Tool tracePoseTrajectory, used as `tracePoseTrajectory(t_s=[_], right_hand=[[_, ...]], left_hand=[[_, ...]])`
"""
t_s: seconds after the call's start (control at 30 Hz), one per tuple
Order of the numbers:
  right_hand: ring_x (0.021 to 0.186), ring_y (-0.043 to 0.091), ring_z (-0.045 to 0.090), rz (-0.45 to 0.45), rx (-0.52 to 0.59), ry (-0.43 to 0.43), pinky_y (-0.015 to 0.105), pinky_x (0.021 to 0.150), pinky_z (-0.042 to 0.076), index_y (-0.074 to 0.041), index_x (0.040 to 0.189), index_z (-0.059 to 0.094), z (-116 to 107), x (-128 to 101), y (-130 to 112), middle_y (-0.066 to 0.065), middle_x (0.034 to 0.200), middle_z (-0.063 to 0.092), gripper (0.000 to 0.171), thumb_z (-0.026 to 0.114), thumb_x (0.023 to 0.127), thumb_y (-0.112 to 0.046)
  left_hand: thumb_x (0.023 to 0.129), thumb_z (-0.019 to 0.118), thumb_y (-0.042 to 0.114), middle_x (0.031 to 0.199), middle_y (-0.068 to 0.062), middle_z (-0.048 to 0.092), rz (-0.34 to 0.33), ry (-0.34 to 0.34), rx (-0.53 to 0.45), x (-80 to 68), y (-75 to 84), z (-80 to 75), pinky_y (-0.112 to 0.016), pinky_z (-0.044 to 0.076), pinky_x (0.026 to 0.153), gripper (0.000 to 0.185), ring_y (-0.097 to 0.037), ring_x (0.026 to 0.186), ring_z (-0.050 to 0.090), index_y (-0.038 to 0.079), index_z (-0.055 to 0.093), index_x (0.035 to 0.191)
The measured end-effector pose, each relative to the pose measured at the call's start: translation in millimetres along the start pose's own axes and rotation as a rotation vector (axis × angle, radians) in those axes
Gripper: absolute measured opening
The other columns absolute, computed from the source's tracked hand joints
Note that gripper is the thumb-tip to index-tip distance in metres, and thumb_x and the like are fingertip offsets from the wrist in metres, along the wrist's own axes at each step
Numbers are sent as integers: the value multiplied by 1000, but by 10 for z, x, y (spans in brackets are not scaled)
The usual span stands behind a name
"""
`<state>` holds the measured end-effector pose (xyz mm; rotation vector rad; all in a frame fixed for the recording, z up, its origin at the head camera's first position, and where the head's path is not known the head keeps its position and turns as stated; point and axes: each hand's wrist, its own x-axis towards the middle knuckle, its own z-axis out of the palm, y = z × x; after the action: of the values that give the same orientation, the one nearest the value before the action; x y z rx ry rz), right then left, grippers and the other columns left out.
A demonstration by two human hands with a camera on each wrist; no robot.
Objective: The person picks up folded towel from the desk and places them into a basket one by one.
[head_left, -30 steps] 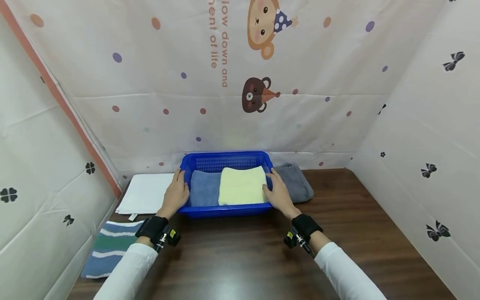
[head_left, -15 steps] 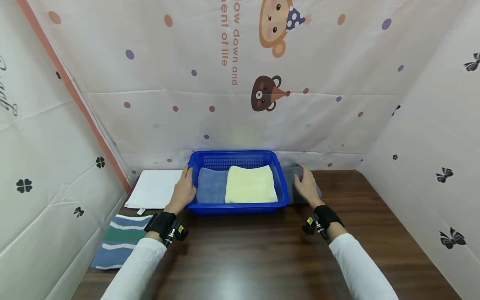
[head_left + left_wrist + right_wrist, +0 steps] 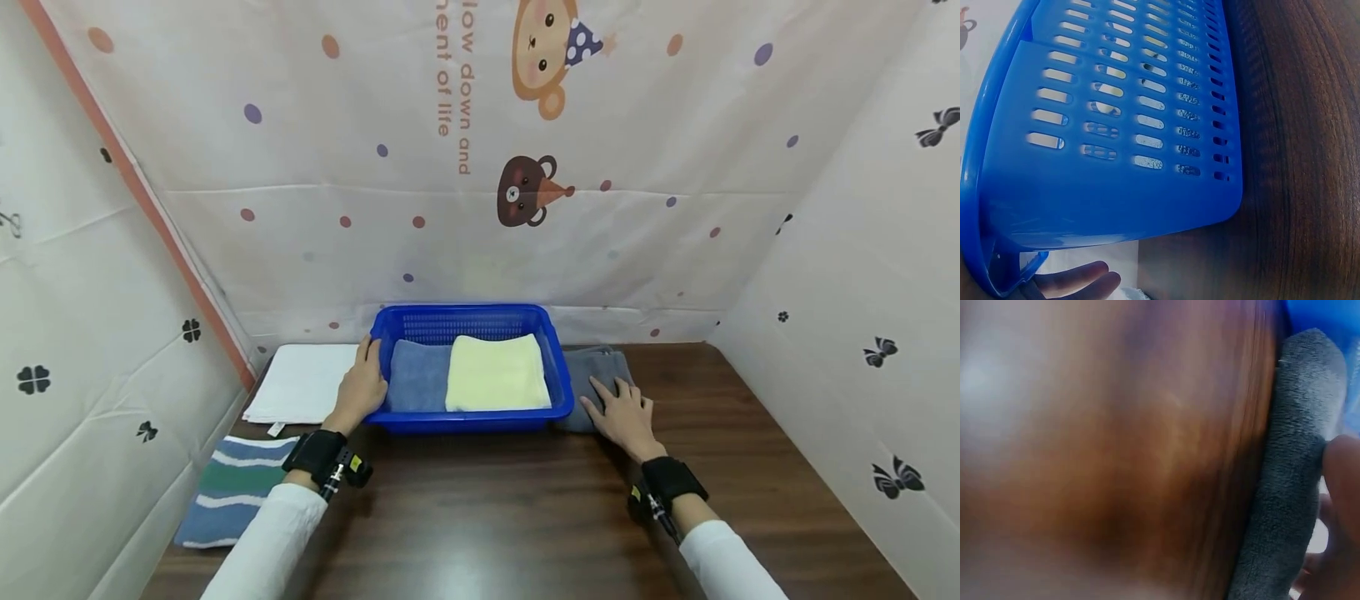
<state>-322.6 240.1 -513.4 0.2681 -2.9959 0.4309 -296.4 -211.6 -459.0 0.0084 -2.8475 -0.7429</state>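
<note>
Blue perforated plastic basket: sitting mid-table, left hand curling round its left rim. Folded grey terry towel: lying just right of basket, long axis running away; right hand resting flat on it, fingers straight.

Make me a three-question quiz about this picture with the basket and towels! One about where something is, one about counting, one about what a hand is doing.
1. Where does the grey towel lie?
A. right of the blue basket
B. inside it
C. on the wall

2. How many towels are in the basket?
A. none
B. two
C. five

3. What is the right hand doing?
A. making a fist
B. resting flat on the grey towel
C. holding a cup

Answers: 1 A, it lies on the table beside the basket. 2 B, a blue-grey towel and a yellow towel. 3 B, its fingers lie straight on it.
</note>
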Motion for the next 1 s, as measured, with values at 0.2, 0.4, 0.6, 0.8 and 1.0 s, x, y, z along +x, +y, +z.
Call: tracePoseTrajectory(t_s=[0.2,0.4,0.6,0.8,1.0], right_hand=[[135,59,36,37,11,-10,79,91,28,-15,154,47,-121,-376,46,35,155,35,63,50,104,-53],[133,59,38,37,0,-43,86,82,34,-15,151,50,-193,-756,73,35,152,38,62,56,101,-51],[133,57,40,30,-13,-162,83,79,41,-20,153,48,-190,-1052,-123,32,152,39,65,58,99,-55],[129,56,43,36,-56,-226,75,70,47,-16,153,47,-234,-1237,-385,32,148,41,70,62,97,-55],[129,58,39,76,-59,-258,80,71,46,-13,151,48,-289,-1320,-495,33,146,40,72,62,96,-56]], left_hand=[[97,45,-2,166,-30,17,-13,-2,1,28,-14,-12,-41,46,54,62,-31,62,57,-8,26,156],[97,43,-1,165,-31,16,0,-10,-6,24,-35,-26,-43,46,55,62,-32,62,57,-8,25,156],[96,41,-2,164,-31,18,-10,-1,4,-25,-101,-62,-48,50,60,60,-35,67,60,-10,27,154],[97,38,0,165,-30,16,-5,-3,-21,-5,-98,-29,-53,52,67,60,-40,75,62,-9,26,155],[98,37,1,166,-30,15,-15,-12,-26,9,-63,27,-52,52,65,60,-38,72,61,-7,25,156]])
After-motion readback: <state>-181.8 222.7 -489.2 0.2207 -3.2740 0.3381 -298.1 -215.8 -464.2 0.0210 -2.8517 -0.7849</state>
